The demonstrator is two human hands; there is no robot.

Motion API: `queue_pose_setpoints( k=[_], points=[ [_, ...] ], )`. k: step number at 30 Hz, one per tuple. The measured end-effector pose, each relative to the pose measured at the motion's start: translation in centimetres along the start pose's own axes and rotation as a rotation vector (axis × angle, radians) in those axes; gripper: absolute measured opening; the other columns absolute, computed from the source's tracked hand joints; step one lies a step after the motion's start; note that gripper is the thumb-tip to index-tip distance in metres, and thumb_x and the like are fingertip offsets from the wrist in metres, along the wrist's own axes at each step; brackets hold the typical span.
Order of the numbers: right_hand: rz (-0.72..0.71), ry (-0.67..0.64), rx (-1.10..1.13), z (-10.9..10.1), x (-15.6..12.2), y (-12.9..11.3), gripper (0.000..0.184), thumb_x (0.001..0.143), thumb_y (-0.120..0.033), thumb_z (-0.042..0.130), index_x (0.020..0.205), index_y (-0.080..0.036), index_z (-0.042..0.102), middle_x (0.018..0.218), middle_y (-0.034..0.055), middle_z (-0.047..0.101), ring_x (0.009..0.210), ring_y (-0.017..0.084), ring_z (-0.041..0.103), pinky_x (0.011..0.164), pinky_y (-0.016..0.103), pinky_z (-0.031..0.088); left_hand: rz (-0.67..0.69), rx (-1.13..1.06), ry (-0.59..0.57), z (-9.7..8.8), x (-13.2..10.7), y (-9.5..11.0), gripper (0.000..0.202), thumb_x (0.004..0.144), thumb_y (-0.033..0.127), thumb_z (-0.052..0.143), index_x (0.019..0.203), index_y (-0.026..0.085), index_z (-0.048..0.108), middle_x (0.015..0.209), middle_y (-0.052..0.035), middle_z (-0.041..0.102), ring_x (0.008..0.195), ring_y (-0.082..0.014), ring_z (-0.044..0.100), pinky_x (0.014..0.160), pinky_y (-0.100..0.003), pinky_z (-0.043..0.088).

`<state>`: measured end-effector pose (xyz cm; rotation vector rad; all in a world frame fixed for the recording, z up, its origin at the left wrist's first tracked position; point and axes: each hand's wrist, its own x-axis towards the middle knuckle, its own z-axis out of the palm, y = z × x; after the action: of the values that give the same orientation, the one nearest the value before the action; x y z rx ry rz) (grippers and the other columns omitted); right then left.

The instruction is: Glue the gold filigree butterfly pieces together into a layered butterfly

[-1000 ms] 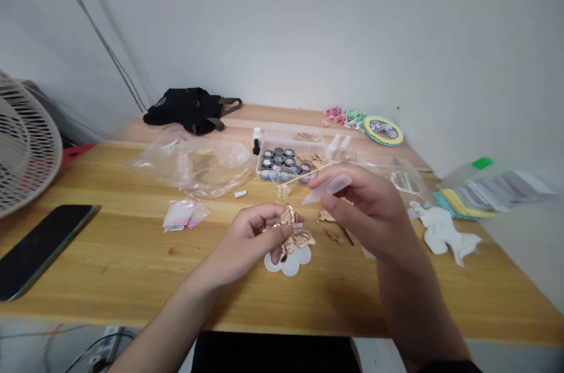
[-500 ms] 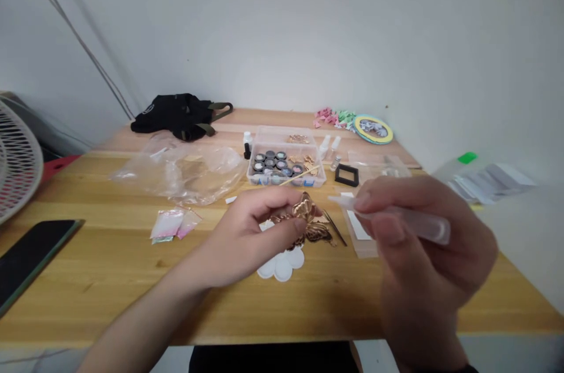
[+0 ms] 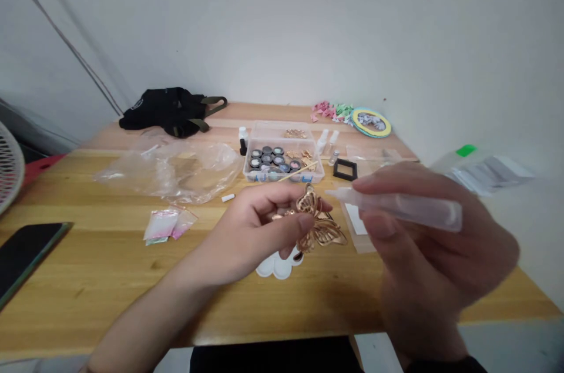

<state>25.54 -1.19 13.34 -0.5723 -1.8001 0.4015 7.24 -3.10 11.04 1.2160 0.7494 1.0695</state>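
Note:
My left hand [image 3: 251, 235] is pinching a gold openwork metal butterfly [image 3: 318, 225] by one side, above the wooden table [image 3: 88, 270]. My right hand [image 3: 434, 244], blurred by motion, holds a clear plastic squeeze tube [image 3: 403, 208] level between its fingers. The tube's narrow nozzle points left, just above and to the right of the butterfly, and does not touch it. Under the butterfly lies a white flower-shaped palette [image 3: 278, 266], partly hidden by my left hand.
A clear plastic box [image 3: 282, 160] of round jars stands behind my hands. A crumpled plastic bag [image 3: 170, 170], glitter sachets [image 3: 165, 226] and a black phone [image 3: 26, 255] lie to the left. A black square frame [image 3: 345, 169] lies behind my right hand.
My right hand has moved right and nearer, turning the tube level with its nozzle towards the butterfly. The butterfly has risen off the palette a little. The view has swung slightly right.

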Motion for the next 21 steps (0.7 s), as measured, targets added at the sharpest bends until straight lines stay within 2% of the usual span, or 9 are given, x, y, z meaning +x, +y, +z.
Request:
queue_pose_setpoints(
  k=[2, 6, 10, 16, 21],
  points=[
    [0.010, -0.014, 0.044, 0.1, 0.1, 0.2, 0.016, 0.086, -0.017, 0.062, 0.095, -0.028, 0.070, 0.086, 0.0020, 0.071, 0.071, 0.017, 0.063, 0.059, 0.033, 0.051, -0.040, -0.042, -0.024, 0.0, 0.2, -0.3, 0.011, 0.086, 0.023, 0.064, 0.091, 0.020, 0.074, 0.064, 0.0036, 0.060, 0.048, -0.0031, 0.048, 0.046, -0.014, 0.038],
    [0.123, -0.012, 0.165, 0.5, 0.3, 1.1, 0.014, 0.091, -0.021, 0.058, 0.095, -0.025, 0.070, 0.081, 0.0002, 0.066, 0.065, 0.012, 0.057, 0.054, 0.027, 0.047, -0.114, -0.081, -0.052, 0.3, 0.7, -0.6, 0.014, 0.084, 0.022, 0.064, 0.091, 0.018, 0.075, 0.059, 0.0026, 0.060, 0.046, -0.0032, 0.046, 0.044, -0.014, 0.035],
    [0.188, 0.020, 0.211, 1.1, 0.5, 1.8, 0.016, 0.093, -0.027, 0.057, 0.085, -0.023, 0.070, 0.076, -0.0018, 0.062, 0.061, 0.009, 0.051, 0.052, 0.024, 0.044, -0.159, -0.069, -0.029, 0.7, 0.9, -0.5, 0.015, 0.081, 0.023, 0.066, 0.090, 0.016, 0.074, 0.056, 0.0029, 0.057, 0.044, -0.0033, 0.043, 0.042, -0.015, 0.031],
    [0.186, 0.052, 0.125, 1.5, 0.4, 1.5, 0.023, 0.090, -0.031, 0.061, 0.069, -0.021, 0.065, 0.068, -0.0020, 0.060, 0.055, 0.008, 0.049, 0.045, 0.021, 0.038, -0.184, -0.039, -0.032, 0.8, 0.9, -0.3, 0.017, 0.079, 0.027, 0.067, 0.088, 0.014, 0.073, 0.053, 0.0032, 0.054, 0.044, -0.0050, 0.042, 0.044, -0.017, 0.031],
    [0.137, 0.080, 0.110, 1.6, 0.3, 1.7, 0.021, 0.088, -0.029, 0.064, 0.068, -0.021, 0.064, 0.063, -0.0021, 0.058, 0.055, 0.009, 0.051, 0.045, 0.023, 0.039, -0.200, -0.070, -0.044, 0.8, 0.9, -0.3, 0.016, 0.079, 0.026, 0.065, 0.086, 0.013, 0.072, 0.057, 0.0017, 0.057, 0.044, -0.0051, 0.042, 0.043, -0.018, 0.030]
  ],
)
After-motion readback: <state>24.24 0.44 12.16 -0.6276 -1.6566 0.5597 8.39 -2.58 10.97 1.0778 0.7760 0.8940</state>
